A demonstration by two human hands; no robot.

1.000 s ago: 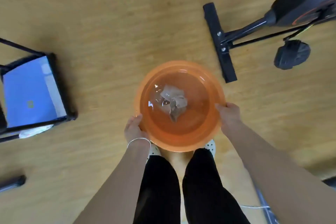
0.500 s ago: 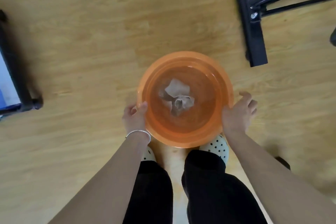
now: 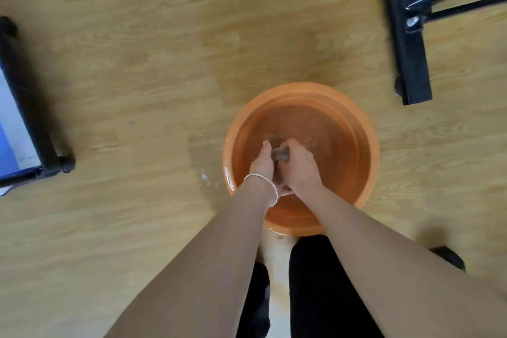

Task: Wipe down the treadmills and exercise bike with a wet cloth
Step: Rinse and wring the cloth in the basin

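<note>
Hands, left (image 3: 262, 166) and right (image 3: 301, 169), around cloth (image 3: 280, 154)

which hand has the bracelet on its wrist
The left hand: a thin silver bracelet circles its wrist. The right hand, gripping the same wet cloth in the orange basin, has a bare wrist.

The basin (image 3: 367, 129) is orange, the cloth (image 3: 281, 155) seemingly grey, bike frame (image 3: 411, 49) black, floor (image 3: 137, 77) pale wood-grain
</note>
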